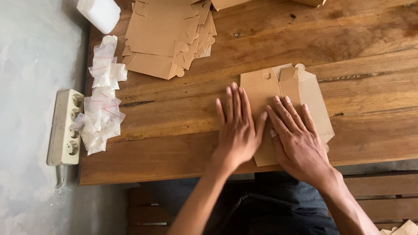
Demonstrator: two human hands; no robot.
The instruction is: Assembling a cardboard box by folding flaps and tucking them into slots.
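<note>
2 hands (239, 130), 1 flat cardboard blank (290, 92), 1 power strip (65, 127), 1 table (378, 35).

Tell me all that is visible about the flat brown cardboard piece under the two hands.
The cardboard piece is a brown, die-cut box blank that looks like thin kraft card. It lies flat on the wooden table, near the front edge. Its far end has small tabs and a notch, and fold lines run along its length. One side panel seems folded over. The left hand and the right hand both press on it, palms down, fingers spread and pointing away from the person.
</note>
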